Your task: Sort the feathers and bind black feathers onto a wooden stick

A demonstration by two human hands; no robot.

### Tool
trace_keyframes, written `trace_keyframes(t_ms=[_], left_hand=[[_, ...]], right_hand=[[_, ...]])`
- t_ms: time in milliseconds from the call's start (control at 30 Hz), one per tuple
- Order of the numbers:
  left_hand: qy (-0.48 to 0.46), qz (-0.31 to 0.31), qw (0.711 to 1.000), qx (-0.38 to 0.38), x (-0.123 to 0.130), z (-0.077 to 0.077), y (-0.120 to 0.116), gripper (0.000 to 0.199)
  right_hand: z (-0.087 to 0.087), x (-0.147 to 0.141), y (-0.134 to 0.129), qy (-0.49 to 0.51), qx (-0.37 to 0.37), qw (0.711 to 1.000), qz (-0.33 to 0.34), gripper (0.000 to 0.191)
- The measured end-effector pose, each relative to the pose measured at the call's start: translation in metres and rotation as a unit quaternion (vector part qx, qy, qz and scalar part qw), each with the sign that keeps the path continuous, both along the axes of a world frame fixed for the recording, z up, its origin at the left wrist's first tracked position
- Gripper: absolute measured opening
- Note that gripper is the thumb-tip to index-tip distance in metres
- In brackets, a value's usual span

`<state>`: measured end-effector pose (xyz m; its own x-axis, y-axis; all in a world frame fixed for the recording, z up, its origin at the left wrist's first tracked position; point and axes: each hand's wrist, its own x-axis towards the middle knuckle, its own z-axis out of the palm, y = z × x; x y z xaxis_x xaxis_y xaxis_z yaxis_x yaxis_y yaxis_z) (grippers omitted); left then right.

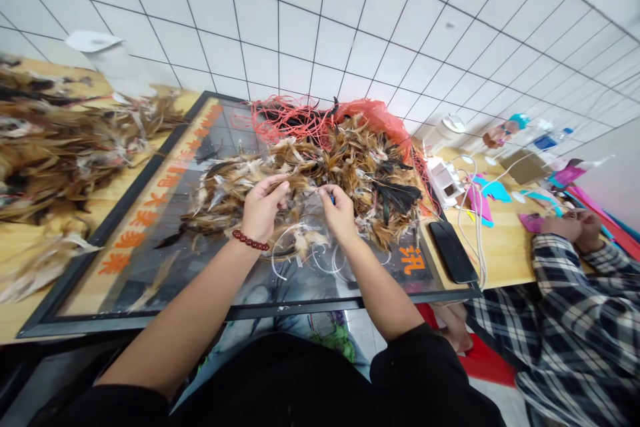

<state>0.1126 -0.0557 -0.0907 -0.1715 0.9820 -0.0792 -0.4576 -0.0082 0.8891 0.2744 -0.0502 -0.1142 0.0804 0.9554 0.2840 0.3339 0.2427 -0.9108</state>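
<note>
The two hands meet over the middle of the glass panel [124, 205], which lies flat on the tabletop [500, 257]. The left hand [261, 210] has its fingers curled and the thumb pressed near to the forefinger, and it seems to hold a small brown tuft [296, 184] there. The right hand [340, 213] is closed to a fine pinch, with thumb and finger on a thin pale piece [315, 191] just beside the tuft; whether it is a quill or a thread, I cannot tell. The hands are held close together, probably because such a light thing needs support from both sides. The feather pile [357, 160] is on the panel, right behind and around the fingers, perhaps so that the person can reach it without stretching. Some white loops [274, 253] lie in front of the pile, near the wrists. The red strings [290, 117] and the red bag [373, 112] are at the far edge, where they leave the working area free. More feathers [65, 153] are spread to the left, beside the panel. The phone [453, 252] rests by the right edge, likely to be away from the feathers. Further right, a co-worker in checked sleeves [560, 273] handles something small.
</note>
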Motion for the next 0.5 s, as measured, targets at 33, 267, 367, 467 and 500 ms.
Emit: trace_keyframes(t_ms=[33, 267, 367, 467, 500], left_hand=[[-0.003, -0.007, 1.0, -0.003, 0.001, 0.0, 0.0, 0.039], [0.041, -0.117, 0.992, -0.041, 0.013, -0.006, -0.006, 0.029], [0.043, -0.064, 0.997, -0.019, 0.013, -0.009, -0.005, 0.028], [0.027, -0.033, 0.999, 0.002, 0.011, -0.007, -0.005, 0.027], [0.018, -0.037, 0.999, 0.006, 0.01, -0.006, -0.005, 0.027]], right_hand=[[-0.001, 0.0, 0.001, 0.025, -0.002, 1.0, -0.005, 0.033], [0.0, -0.009, -0.005, 0.036, 0.033, 0.998, 0.049, 0.029], [-0.002, -0.012, -0.01, -0.012, 0.07, 0.994, 0.078, 0.026], [-0.003, -0.013, -0.012, -0.042, 0.095, 0.99, 0.095, 0.025], [-0.003, -0.012, -0.013, -0.048, 0.098, 0.99, 0.094, 0.025]])
